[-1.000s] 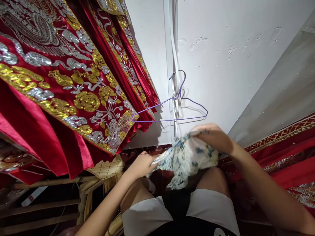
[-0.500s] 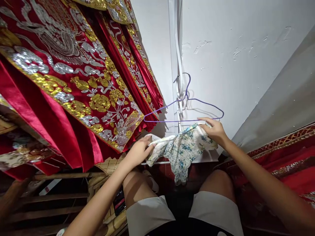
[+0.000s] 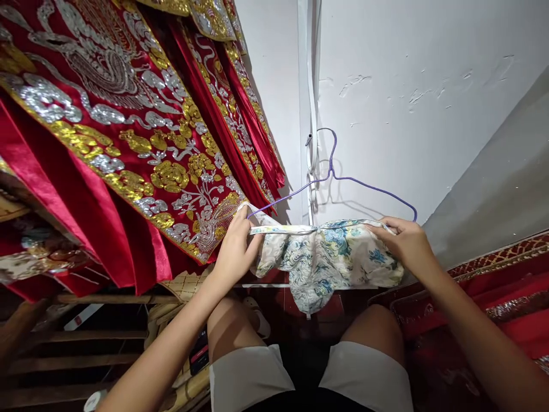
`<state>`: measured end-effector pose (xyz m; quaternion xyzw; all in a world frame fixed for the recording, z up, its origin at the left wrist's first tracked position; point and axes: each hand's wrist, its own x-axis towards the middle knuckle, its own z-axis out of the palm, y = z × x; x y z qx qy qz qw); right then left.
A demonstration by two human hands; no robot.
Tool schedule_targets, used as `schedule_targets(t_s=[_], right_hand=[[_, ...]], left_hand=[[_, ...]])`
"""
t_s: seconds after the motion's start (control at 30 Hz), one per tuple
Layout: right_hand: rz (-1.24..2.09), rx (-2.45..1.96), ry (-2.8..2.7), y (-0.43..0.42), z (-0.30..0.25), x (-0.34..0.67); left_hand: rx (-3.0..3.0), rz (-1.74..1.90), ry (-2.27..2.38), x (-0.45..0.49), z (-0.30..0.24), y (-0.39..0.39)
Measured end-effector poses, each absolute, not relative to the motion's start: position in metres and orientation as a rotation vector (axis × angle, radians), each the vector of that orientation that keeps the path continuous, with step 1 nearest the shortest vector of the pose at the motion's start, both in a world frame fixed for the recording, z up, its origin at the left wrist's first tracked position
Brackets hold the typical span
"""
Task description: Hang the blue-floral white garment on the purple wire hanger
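Observation:
A white garment (image 3: pixel 309 257) with a blue, green and yellow floral print hangs stretched between my hands. My left hand (image 3: pixel 238 243) is closed on its upper left edge, by the left end of a purple hanger (image 3: pixel 364 184). Closed on the upper right edge is my right hand (image 3: pixel 401 237), just below the hanger's right end. The hanger's hook points up against the wall. Its bottom bar is hidden behind or inside the cloth; I cannot tell which.
Red cloth (image 3: pixel 171 166) with gold and silver sequins hangs at the left. White straps (image 3: pixel 312 103) run down the white wall (image 3: pixel 386 86). Bamboo furniture (image 3: pixel 195 395) stands low on the left. More red fabric (image 3: pixel 493 297) lies at the right.
My hands have moved apart and slightly up, spreading the garment wider. Its top edge now covers the hanger's bottom bar, and the hanger's right end has shifted right.

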<state>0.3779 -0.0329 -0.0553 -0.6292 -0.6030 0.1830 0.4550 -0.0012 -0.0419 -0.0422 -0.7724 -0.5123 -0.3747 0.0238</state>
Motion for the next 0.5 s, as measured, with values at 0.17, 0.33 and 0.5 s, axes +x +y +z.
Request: schedule_targets(t_s=[0.17, 0.33, 0.5], right_hand=[[0.468, -1.509, -1.594, -0.038, -0.06, 0.373], [0.562, -1.316, -1.695, -0.039, -0.075, 0.369], [0.53, -1.279, -1.638, -0.053, -0.069, 0.385]], left_hand=[[-2.419, -1.202, -1.438, 0.003, -0.019, -0.028], [-2.564, -1.383, -1.5, 0.007, 0.015, -0.006], [-3.057, -1.401, -1.632, 0.0, 0.031, 0.009]])
